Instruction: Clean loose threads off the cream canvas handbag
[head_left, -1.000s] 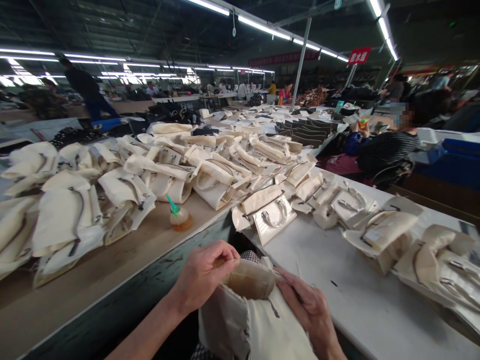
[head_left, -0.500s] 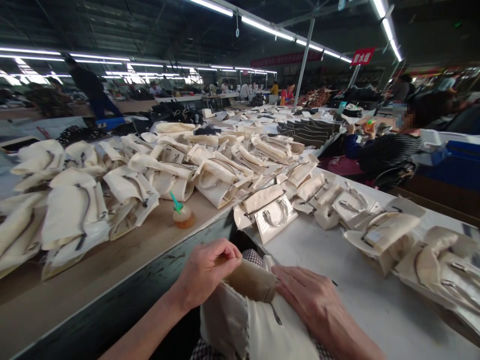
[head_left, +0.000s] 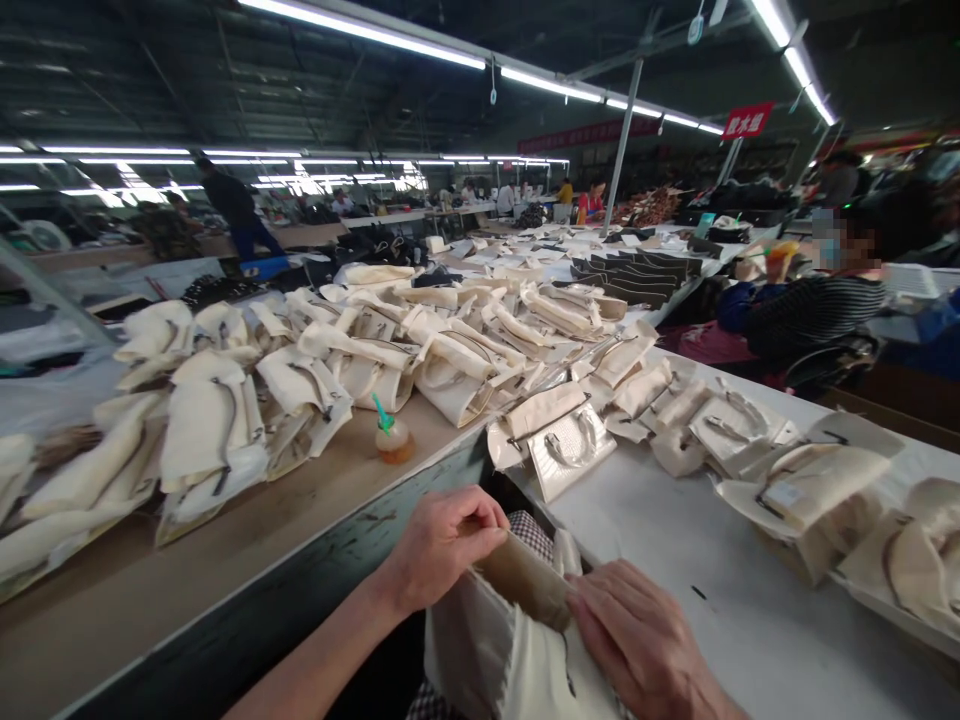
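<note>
A cream handbag [head_left: 517,640] rests in my lap at the bottom centre, its tan lining turned up at the open top. My left hand [head_left: 442,545] is closed in a pinch on the near rim of the bag's lining. My right hand [head_left: 637,645] lies over the bag's right side with fingers together, pressing the fabric down by the opening. The lower part of the bag is cut off by the frame edge.
Several cream handbags [head_left: 450,360] cover the brown table [head_left: 225,540] ahead and the white table [head_left: 675,560] to the right. A small glue bottle [head_left: 391,436] with a green tip stands near the brown table's edge. A seated person in a striped top [head_left: 817,310] works at far right.
The view has shifted a little to the left and down. My right hand has slid back along the bag toward me; my left hand keeps its pinch on the lining.
</note>
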